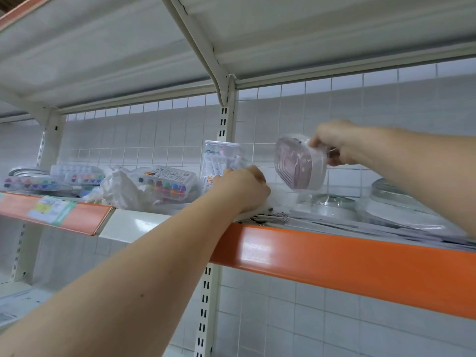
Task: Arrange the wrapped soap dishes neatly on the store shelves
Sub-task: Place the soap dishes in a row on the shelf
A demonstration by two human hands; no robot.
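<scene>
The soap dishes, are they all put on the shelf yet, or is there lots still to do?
Not yet. The right hand holds one wrapped soap dish tilted in the air above the shelf, so it still needs setting down. The left hand rests on something white and wrapped at the shelf's front edge; I cannot tell what it is. No neat row of soap dishes shows, so most of the job looks left.

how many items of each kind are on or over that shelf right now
Wrapped soap dish, held tilted over the shelf by the right hand: 1
Paint or marker sets with coloured pots: 3
Clear tub of pens: 1
Crumpled white bag: 1
Round wrapped items: 2
Total: 8
</scene>
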